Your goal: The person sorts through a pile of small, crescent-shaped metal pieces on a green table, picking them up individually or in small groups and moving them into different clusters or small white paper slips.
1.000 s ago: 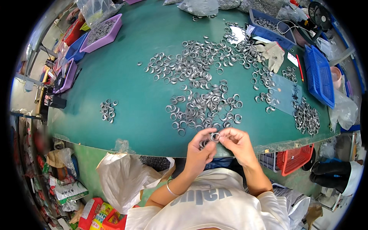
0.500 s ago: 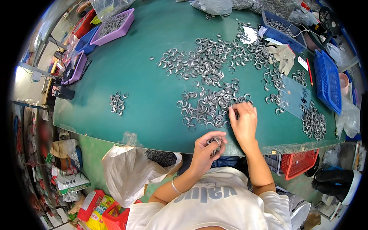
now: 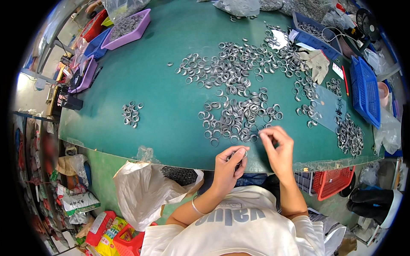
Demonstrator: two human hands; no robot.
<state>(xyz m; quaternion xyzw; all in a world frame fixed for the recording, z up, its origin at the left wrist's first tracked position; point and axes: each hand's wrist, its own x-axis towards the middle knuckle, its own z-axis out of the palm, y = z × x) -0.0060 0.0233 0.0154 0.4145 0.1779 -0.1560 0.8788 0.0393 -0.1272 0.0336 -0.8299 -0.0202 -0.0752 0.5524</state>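
Observation:
Near the table's front edge my left hand (image 3: 225,167) is curled round several grey metal rings (image 3: 235,154), partly covered by its thumb and fingers. To its right my right hand (image 3: 279,149) is bent in a pinch, thumb and forefinger tips close together by the near side of the ring pile (image 3: 239,115). Whether a ring sits between those fingertips is too blurred to make out. The pile's loose rings lie overlapping on the green table (image 3: 171,123), spreading toward the far side. A small separate group of rings (image 3: 131,114) lies off to the left.
Another ring heap (image 3: 350,136) is at the right, near a clear plastic sheet (image 3: 329,111) and a blue basket (image 3: 365,91). A glove (image 3: 316,64) and red pen (image 3: 345,81) lie beyond. A purple tray (image 3: 142,22) stands far left; an open white sack (image 3: 139,194) hangs below the edge.
My right hand has drawn back from the ring pile, nearer to me and slightly right. My left hand stays almost in place, its thumb now lying further over the held rings.

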